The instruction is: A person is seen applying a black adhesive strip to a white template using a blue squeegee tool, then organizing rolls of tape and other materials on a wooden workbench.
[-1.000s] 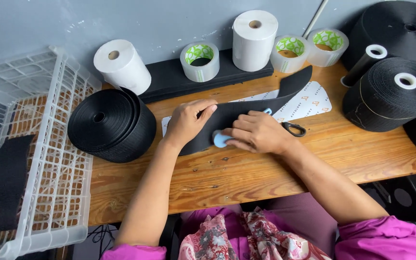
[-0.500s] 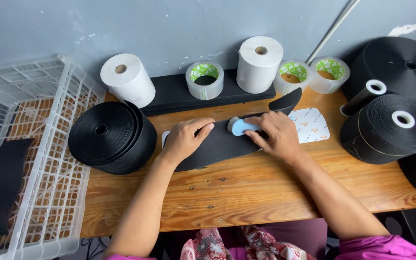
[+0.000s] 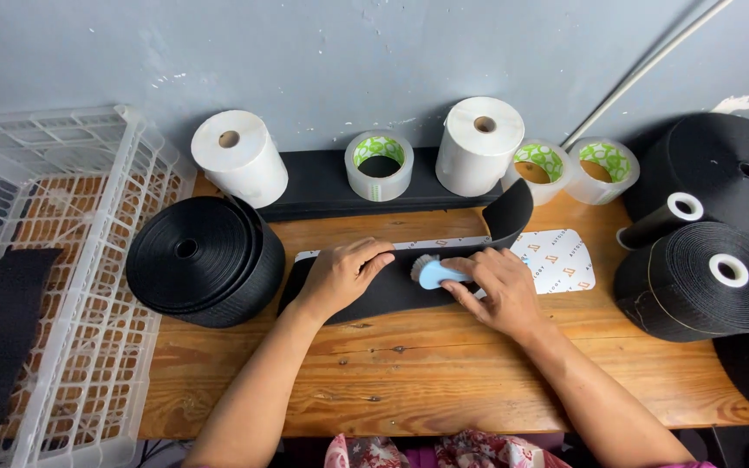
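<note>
Under right hand (image 3: pixel 496 290), brush (image 3: pixel 431 272) head leftward

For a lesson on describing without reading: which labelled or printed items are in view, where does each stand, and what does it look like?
Printed card: flat on the table under the black strip, white, rounded corners, small orange marks.
Three tape rolls: along the wall, clear rings with green-and-white patterned cores.
Two white paper rolls: by the wall, unprinted.
No screens or signs.
</note>
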